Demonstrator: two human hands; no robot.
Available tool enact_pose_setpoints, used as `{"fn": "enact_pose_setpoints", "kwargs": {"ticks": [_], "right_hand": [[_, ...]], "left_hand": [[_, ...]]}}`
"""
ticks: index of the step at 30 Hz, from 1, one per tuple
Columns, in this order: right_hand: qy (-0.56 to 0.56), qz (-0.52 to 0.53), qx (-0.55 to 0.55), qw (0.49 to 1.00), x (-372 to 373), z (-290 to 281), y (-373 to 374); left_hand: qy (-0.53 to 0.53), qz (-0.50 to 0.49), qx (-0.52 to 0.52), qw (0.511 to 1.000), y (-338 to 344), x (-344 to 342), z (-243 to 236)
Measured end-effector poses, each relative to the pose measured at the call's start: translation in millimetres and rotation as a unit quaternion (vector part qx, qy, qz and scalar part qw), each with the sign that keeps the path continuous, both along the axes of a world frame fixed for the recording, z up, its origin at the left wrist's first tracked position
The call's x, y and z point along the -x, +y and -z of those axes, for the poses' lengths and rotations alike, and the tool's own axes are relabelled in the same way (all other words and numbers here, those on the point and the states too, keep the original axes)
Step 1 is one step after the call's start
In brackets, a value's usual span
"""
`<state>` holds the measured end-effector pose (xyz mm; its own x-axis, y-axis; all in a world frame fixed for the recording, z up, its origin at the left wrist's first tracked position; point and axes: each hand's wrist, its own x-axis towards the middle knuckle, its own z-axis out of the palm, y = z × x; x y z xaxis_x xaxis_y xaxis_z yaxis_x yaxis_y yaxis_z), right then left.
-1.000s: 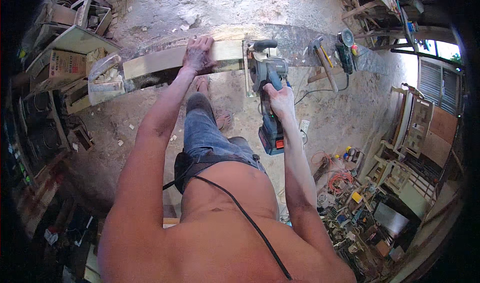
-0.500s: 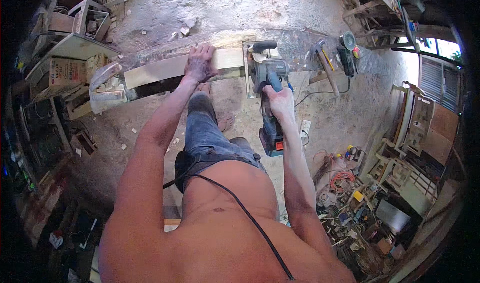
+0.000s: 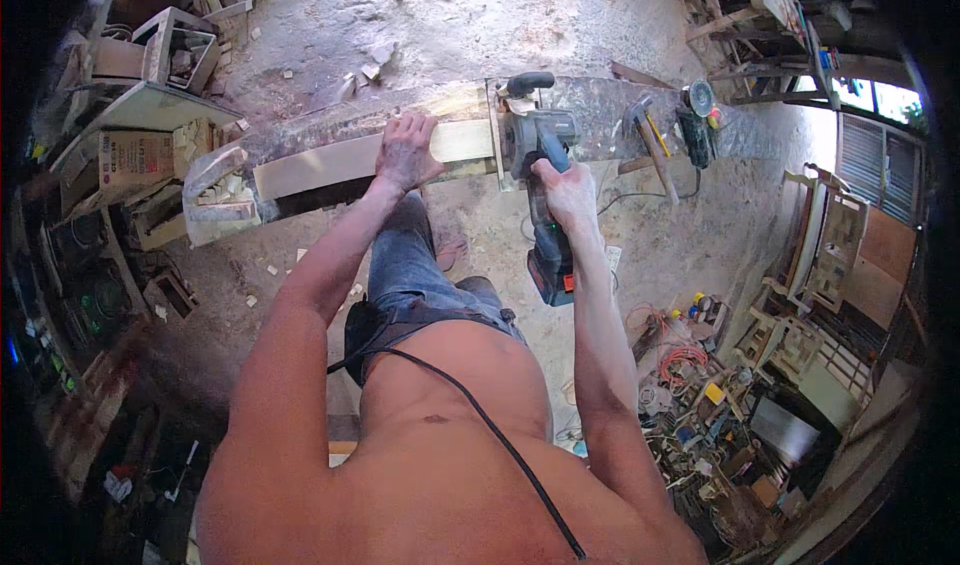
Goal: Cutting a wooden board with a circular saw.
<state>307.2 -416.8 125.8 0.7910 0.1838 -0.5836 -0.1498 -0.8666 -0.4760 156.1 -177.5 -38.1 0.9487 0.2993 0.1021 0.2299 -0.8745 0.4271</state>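
A long pale wooden board (image 3: 320, 167) lies across a worn, dusty bench (image 3: 590, 100) in front of me. My left hand (image 3: 407, 150) grips the board near its right part, fingers over the far side and thumb spread toward me. At the right end of the board, a cordless circular saw (image 3: 540, 145) rests with its flat base plate. Its rear handle is in my right hand (image 3: 568, 197), the fingers wrapped round it. The saw's battery hangs toward me, beyond the bench's near edge. Its blade is hidden from this view.
Right of the saw lie a hammer (image 3: 652, 145) and a corded angle grinder (image 3: 700, 115). Wood scraps fill the bench's left end (image 3: 225, 190). Tools and cables clutter the floor at lower right (image 3: 700, 405); a cardboard box (image 3: 135, 160) stands left.
The saw has shifted slightly away from me, its battery end swinging a little right. My left hand keeps its hold on the board. The whole view has moved a little.
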Motion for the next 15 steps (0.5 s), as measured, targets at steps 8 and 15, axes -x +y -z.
{"fn": "enact_pose_setpoints", "kwargs": {"ticks": [8, 15], "right_hand": [[-0.024, 0.072, -0.118, 0.99, -54, -41, 40], [-0.052, 0.089, -0.116, 0.988, -56, -133, -51]], "left_hand": [[-0.016, 0.003, 0.021, 1.0, 3, -12, 1], [0.25, 0.036, 0.218, 0.943, 78, -72, -20]]}}
